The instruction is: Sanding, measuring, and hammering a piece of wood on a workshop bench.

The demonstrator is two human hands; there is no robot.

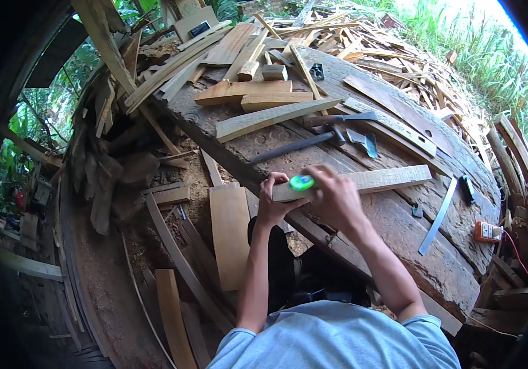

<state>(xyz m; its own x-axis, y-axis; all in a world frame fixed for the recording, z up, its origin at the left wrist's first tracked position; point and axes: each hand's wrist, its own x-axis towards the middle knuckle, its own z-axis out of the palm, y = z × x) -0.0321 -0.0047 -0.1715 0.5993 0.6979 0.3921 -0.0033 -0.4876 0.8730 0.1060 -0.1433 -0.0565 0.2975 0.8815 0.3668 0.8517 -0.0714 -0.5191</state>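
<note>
At the left, the person's left hand (274,200) is curled partway closed around the near end of a pale wooden bar (393,178), thumb and fingers on opposite sides. Just beside it, over that end, sits a round green tape measure (301,182); it looks light and hard-cased, probably a little slick, and best pinched by its rim. The right hand (338,194) has its fingers bent and drawn in on the case's right side (the fingertips are partly blurred). Rightward, the bar reaches out over the plank bench (393,224). It should be stiff, moderately heavy and hardly fragile, its rough-sawn faces giving good friction but perhaps splinters; the side faces near the end offer the surest hold, with the bench able to take the weight beyond.
</note>
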